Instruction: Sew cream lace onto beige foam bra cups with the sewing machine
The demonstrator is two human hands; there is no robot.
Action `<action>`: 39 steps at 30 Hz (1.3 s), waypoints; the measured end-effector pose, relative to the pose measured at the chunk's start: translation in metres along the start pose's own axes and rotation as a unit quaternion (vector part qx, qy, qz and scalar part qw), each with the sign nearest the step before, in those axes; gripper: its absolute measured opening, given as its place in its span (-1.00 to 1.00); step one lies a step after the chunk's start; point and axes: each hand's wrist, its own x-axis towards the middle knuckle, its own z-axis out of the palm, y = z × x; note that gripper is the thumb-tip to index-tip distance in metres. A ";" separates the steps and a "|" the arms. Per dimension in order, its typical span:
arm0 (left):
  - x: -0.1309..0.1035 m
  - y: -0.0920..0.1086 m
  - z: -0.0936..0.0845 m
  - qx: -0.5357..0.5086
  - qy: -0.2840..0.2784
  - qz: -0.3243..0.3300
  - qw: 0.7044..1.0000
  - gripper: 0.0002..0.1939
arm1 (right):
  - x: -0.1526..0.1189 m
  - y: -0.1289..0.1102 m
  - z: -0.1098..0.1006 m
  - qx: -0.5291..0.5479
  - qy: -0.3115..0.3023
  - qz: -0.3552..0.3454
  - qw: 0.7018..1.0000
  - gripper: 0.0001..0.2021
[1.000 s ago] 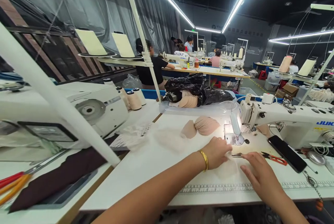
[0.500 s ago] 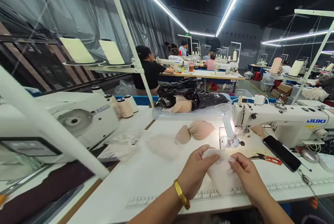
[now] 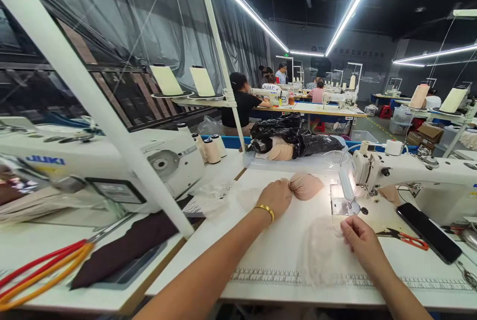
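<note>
My left hand [image 3: 275,198] reaches forward, fingers curled downward at the left end of a fanned stack of beige fabric pads [image 3: 306,187]. Its fingertips are largely hidden, and what they grip cannot be made out. My right hand [image 3: 360,240], thumb and fingers closed, pinches the upper right edge of a sheer pale fabric piece [image 3: 323,253]. That fabric is slightly blurred and spreads over the printed ruler [image 3: 272,276] along the table's front. Just beyond my right hand is the lit needle plate [image 3: 340,205] of the sewing machine [image 3: 436,181].
Orange-handled snips [image 3: 410,240] and a black phone [image 3: 428,233] lie at the right. Whitish fabric [image 3: 210,198] lies left. A black plastic bag [image 3: 316,145] sits behind. A thread-stand pole [image 3: 219,51] and second machine [image 3: 160,161] stand left. Co-workers sit farther back.
My left hand has let go of the sheer fabric and moved forward-left to the beige pads. My right hand still holds the fabric, now lower on the table. The view has turned left.
</note>
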 end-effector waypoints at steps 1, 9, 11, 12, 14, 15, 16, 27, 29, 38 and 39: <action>0.004 -0.003 0.000 0.013 -0.002 -0.010 1.000 -0.87 | 0.000 0.000 -0.001 -0.004 0.002 0.000 1.000 -0.47; -0.011 -0.009 -0.027 -0.027 0.078 -0.049 0.995 -0.75 | 0.001 -0.014 -0.005 0.062 -0.017 0.020 0.998 -0.49; -0.020 -0.004 -0.033 -0.137 0.053 -0.010 0.989 -0.70 | 0.002 -0.017 -0.005 0.082 -0.017 0.035 0.996 -0.45; -0.024 0.001 -0.035 -0.197 0.017 0.021 0.980 -0.68 | 0.002 -0.018 -0.005 0.094 -0.017 0.041 0.995 -0.43; -0.032 0.015 -0.035 -0.277 -0.077 0.091 0.954 -0.68 | 0.002 -0.020 -0.005 0.118 -0.015 0.048 0.992 -0.37; -0.035 0.024 -0.034 -0.283 -0.119 0.121 0.944 -0.71 | 0.001 -0.021 -0.005 0.124 -0.018 0.049 0.991 -0.34; -0.037 0.033 -0.032 -0.277 -0.149 0.144 0.938 -0.74 | 0.000 -0.022 -0.005 0.122 -0.021 0.045 0.991 -0.34; -0.019 0.075 -0.019 -0.271 -0.316 0.340 0.843 -0.19 | -0.019 -0.061 -0.017 -0.070 -0.158 -0.043 0.984 -0.84; -0.017 0.078 -0.022 -0.286 -0.386 0.341 0.808 -0.30 | -0.023 -0.079 -0.027 -0.107 -0.198 -0.048 0.973 -0.88; -0.031 0.065 -0.028 -0.199 -0.091 0.344 0.913 -0.80 | -0.013 -0.104 -0.034 -0.389 -0.012 -0.362 0.847 -0.75; -0.032 0.061 -0.026 -0.160 -0.022 0.362 0.918 -0.81 | -0.009 -0.098 -0.031 -0.404 0.024 -0.409 0.818 -0.72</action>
